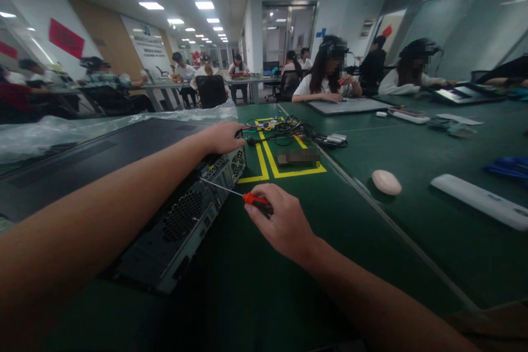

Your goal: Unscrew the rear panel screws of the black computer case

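A black computer case lies on its side at the left, its rear panel with vents and ports turned toward me. My left hand is on its far rear corner, fingers curled over the edge and partly hidden. In my right hand is a screwdriver with a red and black handle. Its long thin shaft points left, and the tip meets the rear panel near the upper edge. Whether a screw sits under the tip is too small to tell.
Past the case, a tangle of cables lies by yellow tape marks on the green table. A blurred flat object is inside the marks. Rightward are a pale mouse-shaped object and a long white device. Other people sit beyond.
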### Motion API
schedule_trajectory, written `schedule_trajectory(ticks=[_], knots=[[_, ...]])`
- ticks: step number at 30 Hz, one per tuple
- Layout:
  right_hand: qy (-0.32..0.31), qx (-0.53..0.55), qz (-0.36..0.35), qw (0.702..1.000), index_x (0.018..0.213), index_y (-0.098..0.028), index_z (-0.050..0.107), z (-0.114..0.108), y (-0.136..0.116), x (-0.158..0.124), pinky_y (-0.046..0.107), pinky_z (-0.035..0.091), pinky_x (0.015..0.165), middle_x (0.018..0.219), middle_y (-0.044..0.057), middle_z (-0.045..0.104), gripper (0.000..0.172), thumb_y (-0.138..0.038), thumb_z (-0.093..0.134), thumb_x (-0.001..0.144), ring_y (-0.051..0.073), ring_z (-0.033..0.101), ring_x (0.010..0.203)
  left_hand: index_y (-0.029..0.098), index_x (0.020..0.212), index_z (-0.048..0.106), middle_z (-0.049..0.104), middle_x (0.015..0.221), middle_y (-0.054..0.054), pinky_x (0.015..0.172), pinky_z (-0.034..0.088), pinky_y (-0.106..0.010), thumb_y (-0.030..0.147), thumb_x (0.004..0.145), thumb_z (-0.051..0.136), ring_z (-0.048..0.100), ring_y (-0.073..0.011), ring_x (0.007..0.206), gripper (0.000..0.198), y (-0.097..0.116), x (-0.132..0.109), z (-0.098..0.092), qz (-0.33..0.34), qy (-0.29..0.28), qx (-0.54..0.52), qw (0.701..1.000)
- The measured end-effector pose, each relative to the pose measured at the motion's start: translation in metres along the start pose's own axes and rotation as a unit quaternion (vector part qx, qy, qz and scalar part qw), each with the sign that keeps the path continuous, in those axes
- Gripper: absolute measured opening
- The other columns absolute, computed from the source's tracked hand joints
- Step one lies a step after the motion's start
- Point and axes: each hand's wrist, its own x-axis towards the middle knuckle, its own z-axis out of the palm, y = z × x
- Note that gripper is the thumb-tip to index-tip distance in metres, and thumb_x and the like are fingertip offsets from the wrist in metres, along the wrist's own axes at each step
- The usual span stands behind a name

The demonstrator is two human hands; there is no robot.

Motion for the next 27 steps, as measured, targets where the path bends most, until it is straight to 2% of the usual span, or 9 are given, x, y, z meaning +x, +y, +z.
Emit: schedule_trajectory(ticks=[5,10,15,20,27], knots=[[-0.002,0.0,0.007,1.0,0.109,-0.021,0.066,-0.0008,-0.0001,0.0,0.036,0.054,0.082,0.105,0.007,0.074,0.012,-0.026,0.063,0.098,0.021,0.069,0.092,0.019,0.146,0.061,0.069,0.143,-0.013,0.112,0.046,-0.042,0.041,0.09,0.05,0.063,-0.0326,0.13,0.061,-0.0017,0.0012,0.0028,-0.007,0.011,0.001,1.0],[-0.003,-0.005,0.002,1.0,0.11,-0.021,0.066,-0.0004,0.0008,0.0001,0.036,0.054,0.083,0.105,0.008,0.073,0.013,-0.026,0.063,0.098,0.022,0.069,0.094,0.016,0.145,0.062,0.069,0.142,-0.016,0.11,0.047,-0.041,0.043,0.091,0.048,0.065,-0.033,0.127,0.062,-0.004,0.0026,0.0041,-0.002,0.006,0.005,1.0],[-0.004,-0.004,0.004,1.0,0.111,-0.021,0.066,-0.0009,-0.0003,-0.0005,0.036,0.053,0.084,0.106,0.008,0.073,0.014,-0.026,0.063,0.099,0.022,0.069,0.094,0.02,0.147,0.06,0.069,0.143,-0.012,0.112,0.046,-0.041,0.041,0.091,0.049,0.063,-0.0317,0.13,0.061,-0.0021,0.0011,0.0027,-0.002,0.01,0.008,1.0],[-0.005,0.004,0.01,1.0,0.11,-0.021,0.066,-0.0016,-0.0012,0.0,0.036,0.054,0.082,0.105,0.008,0.074,0.013,-0.025,0.064,0.098,0.022,0.069,0.093,0.016,0.146,0.06,0.067,0.145,-0.014,0.112,0.046,-0.041,0.041,0.092,0.048,0.063,-0.0327,0.131,0.061,0.0009,-0.001,0.0007,-0.003,0.006,0.016,1.0],[0.001,0.003,0.008,1.0,0.11,-0.022,0.066,-0.0002,0.0002,-0.001,0.036,0.055,0.083,0.106,0.007,0.074,0.012,-0.026,0.064,0.099,0.022,0.07,0.094,0.02,0.144,0.063,0.07,0.141,-0.011,0.111,0.046,-0.04,0.039,0.091,0.05,0.064,-0.0313,0.129,0.058,0.0034,-0.0008,-0.0022,-0.004,-0.001,0.011,1.0]])
